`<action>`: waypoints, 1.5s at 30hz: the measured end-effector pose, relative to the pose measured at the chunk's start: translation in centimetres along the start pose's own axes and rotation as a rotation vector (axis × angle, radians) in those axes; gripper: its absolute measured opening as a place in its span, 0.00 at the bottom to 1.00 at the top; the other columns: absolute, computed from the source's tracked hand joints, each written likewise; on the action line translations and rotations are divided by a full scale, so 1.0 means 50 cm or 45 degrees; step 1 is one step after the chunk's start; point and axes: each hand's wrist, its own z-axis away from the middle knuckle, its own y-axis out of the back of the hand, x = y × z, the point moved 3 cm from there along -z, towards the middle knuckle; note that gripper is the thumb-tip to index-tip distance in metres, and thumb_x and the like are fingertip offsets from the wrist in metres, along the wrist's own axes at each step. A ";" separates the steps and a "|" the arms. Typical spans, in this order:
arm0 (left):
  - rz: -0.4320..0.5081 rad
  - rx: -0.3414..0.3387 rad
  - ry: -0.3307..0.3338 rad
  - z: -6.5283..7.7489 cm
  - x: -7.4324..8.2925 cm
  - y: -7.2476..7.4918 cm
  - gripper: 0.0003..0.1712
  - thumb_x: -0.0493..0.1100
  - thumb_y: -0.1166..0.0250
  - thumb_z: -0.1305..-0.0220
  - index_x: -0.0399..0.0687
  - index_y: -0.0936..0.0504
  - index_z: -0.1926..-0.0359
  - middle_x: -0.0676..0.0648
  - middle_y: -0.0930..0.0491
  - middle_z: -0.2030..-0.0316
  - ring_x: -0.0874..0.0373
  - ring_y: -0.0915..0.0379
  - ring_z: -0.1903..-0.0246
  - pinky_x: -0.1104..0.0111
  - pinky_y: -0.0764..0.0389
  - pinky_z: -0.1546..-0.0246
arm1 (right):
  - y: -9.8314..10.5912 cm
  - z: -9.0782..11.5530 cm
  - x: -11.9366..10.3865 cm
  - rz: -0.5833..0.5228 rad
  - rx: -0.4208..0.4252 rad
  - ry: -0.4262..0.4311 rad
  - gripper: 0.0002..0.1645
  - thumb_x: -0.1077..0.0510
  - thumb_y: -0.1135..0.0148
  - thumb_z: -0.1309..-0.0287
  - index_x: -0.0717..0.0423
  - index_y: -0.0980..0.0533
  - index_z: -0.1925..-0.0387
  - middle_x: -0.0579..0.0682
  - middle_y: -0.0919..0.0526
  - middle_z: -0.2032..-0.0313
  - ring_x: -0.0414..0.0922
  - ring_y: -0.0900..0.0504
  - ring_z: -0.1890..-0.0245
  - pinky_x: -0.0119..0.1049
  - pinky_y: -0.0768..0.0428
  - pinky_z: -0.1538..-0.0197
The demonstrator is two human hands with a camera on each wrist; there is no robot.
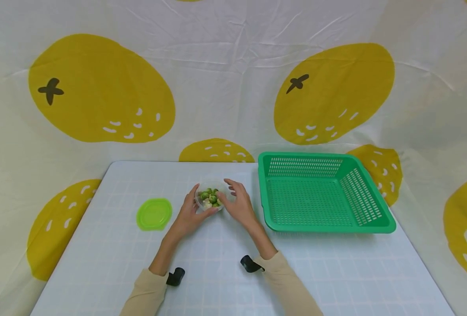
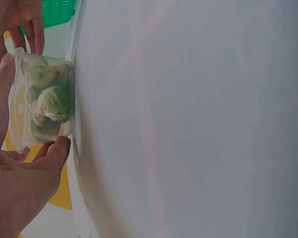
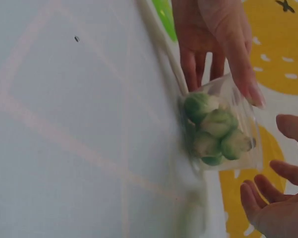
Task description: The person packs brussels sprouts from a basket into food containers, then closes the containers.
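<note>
A clear plastic tub holds several Brussels sprouts. It stands on the table near the middle of the head view. My left hand grips the tub from its left side, thumb along the rim and fingers round the wall, as the left wrist view shows. On the other side, my right hand hovers by the rim with loosely bent fingers. Nothing shows between them in the right wrist view, where that hand is apart from the tub. Left of the hands lies a bright green round lid, flat on the table.
A large green plastic basket with perforated walls stands right of the hands. The table has a pale checked cover. Behind it hangs a white cloth printed with yellow fruit shapes. A dark wrist camera sits at each cuff.
</note>
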 end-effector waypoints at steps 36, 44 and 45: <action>0.070 -0.010 -0.062 0.000 0.002 -0.001 0.62 0.49 0.25 0.36 0.41 0.61 0.18 0.31 0.55 0.24 0.36 0.47 0.26 0.46 0.40 0.27 | -0.014 0.008 0.060 -0.394 -0.232 -0.121 0.41 0.59 0.34 0.31 0.54 0.39 0.22 0.59 0.33 0.28 0.56 0.30 0.31 0.53 0.27 0.31; 0.044 -0.014 -0.057 0.003 0.002 -0.001 0.63 0.52 0.26 0.36 0.42 0.61 0.18 0.32 0.56 0.23 0.37 0.47 0.25 0.47 0.40 0.27 | -0.011 0.006 0.056 -0.330 -0.268 -0.123 0.44 0.55 0.31 0.33 0.50 0.40 0.21 0.58 0.32 0.29 0.56 0.27 0.33 0.52 0.26 0.32; 0.045 -0.015 -0.061 0.002 0.001 -0.001 0.63 0.52 0.26 0.36 0.41 0.61 0.18 0.32 0.56 0.23 0.37 0.47 0.25 0.47 0.39 0.27 | -0.010 0.007 0.055 -0.321 -0.267 -0.120 0.44 0.55 0.31 0.33 0.50 0.40 0.21 0.59 0.31 0.29 0.56 0.27 0.33 0.53 0.26 0.32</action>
